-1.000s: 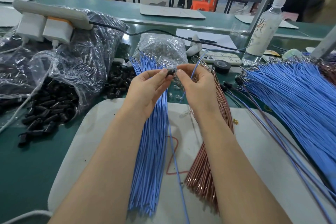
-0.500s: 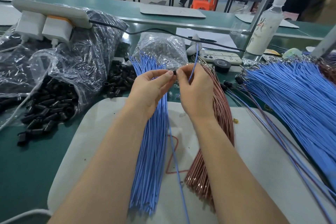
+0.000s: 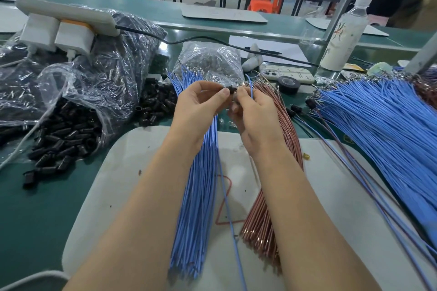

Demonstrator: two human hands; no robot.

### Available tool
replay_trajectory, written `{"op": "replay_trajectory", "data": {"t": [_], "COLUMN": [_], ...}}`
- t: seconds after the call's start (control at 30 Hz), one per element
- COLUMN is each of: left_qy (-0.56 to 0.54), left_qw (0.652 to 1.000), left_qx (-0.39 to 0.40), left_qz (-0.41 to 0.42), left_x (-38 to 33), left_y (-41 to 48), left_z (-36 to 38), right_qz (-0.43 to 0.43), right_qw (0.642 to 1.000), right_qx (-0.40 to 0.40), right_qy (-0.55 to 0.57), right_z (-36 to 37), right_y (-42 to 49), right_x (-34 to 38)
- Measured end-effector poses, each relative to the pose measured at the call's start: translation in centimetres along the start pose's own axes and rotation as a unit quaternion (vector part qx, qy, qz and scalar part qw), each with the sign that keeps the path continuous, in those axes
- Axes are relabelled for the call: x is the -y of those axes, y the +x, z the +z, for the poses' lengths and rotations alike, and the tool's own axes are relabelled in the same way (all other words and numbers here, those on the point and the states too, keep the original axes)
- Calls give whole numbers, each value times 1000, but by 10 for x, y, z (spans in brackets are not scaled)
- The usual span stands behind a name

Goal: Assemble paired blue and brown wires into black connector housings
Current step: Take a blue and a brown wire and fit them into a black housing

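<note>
My left hand (image 3: pixel 201 106) pinches a small black connector housing (image 3: pixel 230 90) between thumb and fingertips, above the middle of the mat. My right hand (image 3: pixel 256 116) pinches a single blue wire (image 3: pixel 252 88) right at the housing; the wire loops up over the fingers and its long tail (image 3: pixel 227 201) runs down across the white mat (image 3: pixel 132 172). Below my hands lie a bundle of blue wires (image 3: pixel 198 208) and a bundle of brown wires (image 3: pixel 257 227). The wire's tip is hidden between my fingers.
Loose black housings (image 3: pixel 63 144) spill from a clear bag (image 3: pixel 99 82) at the left. A large fan of blue wires (image 3: pixel 383 139) covers the right side. Behind stand a bottle (image 3: pixel 343 38), a black tape roll (image 3: pixel 289 83), a phone (image 3: pixel 286 73) and a power strip (image 3: pixel 63 19).
My hands have stayed together at the housing, shifting slightly. The blue wire's upper loop has drawn in closer to my right fingers.
</note>
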State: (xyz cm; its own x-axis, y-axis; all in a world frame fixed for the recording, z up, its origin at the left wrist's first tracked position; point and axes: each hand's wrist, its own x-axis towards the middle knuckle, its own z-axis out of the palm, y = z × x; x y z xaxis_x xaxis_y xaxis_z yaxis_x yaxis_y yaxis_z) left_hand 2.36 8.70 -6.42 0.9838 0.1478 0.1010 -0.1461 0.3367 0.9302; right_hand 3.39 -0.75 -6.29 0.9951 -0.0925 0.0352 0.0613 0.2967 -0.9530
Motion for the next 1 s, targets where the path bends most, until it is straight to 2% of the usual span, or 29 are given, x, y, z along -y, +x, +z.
{"op": "replay_trajectory", "data": {"t": [0.13,0.23,0.4,0.57,0.7,0.83,0.93,1.0], "left_qy": [-133,-199,-300,-312,-292,-204,3,167], "left_qw": [990,976,938,929,935,967,997,985], "left_qx": [-22,-57,-59,-55,-43,-23,-26,-41], "left_qz": [-37,-63,-162,-191,-199,-150,-77,0], "left_x": [-8,-11,-11,-11,-9,-5,2,6], "left_y": [6,9,6,6,8,9,8,7], "left_z": [-13,-22,-21,-19,-18,-15,-13,-12], "right_qz": [45,33,73,74,104,93,50,11], "right_qw": [988,992,997,997,992,986,992,995], "right_qx": [-59,-94,-17,-15,-23,40,67,53], "right_qy": [137,73,-8,-18,71,131,89,87], "right_z": [-18,-29,-22,-24,-24,-27,-32,-33], "right_y": [6,7,4,5,7,9,9,8], "right_x": [12,15,7,4,7,9,11,14]}}
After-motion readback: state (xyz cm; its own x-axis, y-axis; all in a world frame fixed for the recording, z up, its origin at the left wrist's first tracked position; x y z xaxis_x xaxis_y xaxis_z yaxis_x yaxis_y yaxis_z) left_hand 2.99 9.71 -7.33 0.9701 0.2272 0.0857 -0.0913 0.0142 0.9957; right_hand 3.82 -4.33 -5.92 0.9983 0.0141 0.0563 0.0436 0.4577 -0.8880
